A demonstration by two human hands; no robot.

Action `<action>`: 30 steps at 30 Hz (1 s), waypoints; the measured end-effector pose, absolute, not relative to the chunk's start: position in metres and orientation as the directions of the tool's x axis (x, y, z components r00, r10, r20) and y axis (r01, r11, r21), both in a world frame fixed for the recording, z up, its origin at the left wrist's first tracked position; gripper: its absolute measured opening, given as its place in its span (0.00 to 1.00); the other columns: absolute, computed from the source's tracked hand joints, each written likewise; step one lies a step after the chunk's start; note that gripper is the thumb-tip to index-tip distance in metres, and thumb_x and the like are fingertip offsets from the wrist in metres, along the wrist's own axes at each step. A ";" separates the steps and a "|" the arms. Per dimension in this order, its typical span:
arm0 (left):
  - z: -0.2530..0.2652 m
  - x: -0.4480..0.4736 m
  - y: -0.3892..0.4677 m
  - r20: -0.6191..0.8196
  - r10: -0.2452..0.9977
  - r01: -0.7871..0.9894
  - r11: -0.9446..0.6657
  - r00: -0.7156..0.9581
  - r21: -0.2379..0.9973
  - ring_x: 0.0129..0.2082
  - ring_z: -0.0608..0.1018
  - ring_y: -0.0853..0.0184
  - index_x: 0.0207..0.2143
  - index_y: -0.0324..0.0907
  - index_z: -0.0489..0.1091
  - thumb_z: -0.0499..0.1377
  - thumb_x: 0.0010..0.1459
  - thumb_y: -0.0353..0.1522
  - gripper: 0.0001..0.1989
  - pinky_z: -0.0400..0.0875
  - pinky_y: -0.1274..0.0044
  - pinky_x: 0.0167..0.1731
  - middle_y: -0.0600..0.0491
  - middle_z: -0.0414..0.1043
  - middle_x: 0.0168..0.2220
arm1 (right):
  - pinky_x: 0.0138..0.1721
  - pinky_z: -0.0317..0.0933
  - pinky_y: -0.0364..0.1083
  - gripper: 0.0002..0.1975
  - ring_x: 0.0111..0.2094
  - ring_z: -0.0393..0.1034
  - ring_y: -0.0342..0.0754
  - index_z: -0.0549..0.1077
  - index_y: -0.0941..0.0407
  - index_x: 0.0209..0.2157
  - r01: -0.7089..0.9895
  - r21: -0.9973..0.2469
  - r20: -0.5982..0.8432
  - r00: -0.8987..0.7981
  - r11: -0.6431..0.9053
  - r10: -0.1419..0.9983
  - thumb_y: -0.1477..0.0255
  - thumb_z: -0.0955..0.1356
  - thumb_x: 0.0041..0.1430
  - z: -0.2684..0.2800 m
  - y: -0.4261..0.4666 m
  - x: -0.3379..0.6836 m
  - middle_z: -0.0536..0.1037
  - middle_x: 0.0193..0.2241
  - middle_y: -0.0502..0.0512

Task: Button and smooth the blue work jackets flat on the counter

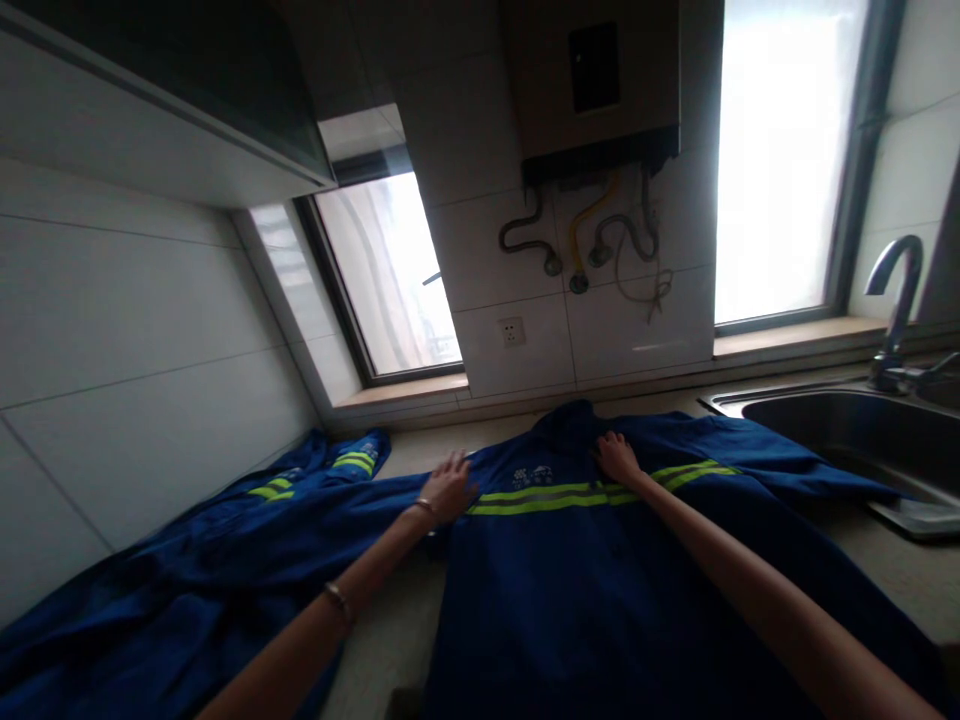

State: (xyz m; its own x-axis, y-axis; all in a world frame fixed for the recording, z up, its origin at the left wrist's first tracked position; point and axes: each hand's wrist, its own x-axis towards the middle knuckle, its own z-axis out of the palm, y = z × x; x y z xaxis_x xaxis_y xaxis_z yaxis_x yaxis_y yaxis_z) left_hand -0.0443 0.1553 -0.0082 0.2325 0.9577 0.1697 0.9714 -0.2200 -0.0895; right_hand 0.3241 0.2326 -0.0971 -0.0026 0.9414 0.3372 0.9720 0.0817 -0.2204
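Note:
A blue work jacket (525, 580) with yellow-green and grey reflective stripes is spread out on the countertop, front side up and collar toward the wall. White print shows on its chest. My left hand (450, 487) lies on the jacket's shoulder and sleeve seam, its fingers stretched out and slightly blurred. Close to the collar and front placket, my right hand (619, 458) rests on the fabric with its fingers apart. A second blue garment (180, 600) with the same kind of stripes lies rumpled to the left, partly under the jacket's sleeve.
A steel sink (810, 420) with a curved faucet (896, 300) is at the right, beside the jacket's sleeve. The countertop (382, 640) shows between the garments. A water heater (592, 80) with hoses hangs on the tiled wall, and a cabinet (165, 130) overhangs the left.

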 end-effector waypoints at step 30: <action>-0.090 0.094 0.197 -0.003 0.918 0.917 -0.396 0.397 0.047 0.63 0.47 0.51 0.62 0.58 0.46 0.36 0.62 0.47 0.26 0.41 0.53 0.58 0.57 0.40 0.65 | 0.46 0.63 0.51 0.23 0.45 0.69 0.54 0.65 0.55 0.54 0.769 -0.467 0.503 -0.175 0.436 0.846 0.60 0.58 0.60 -0.041 0.056 0.405 0.73 0.46 0.61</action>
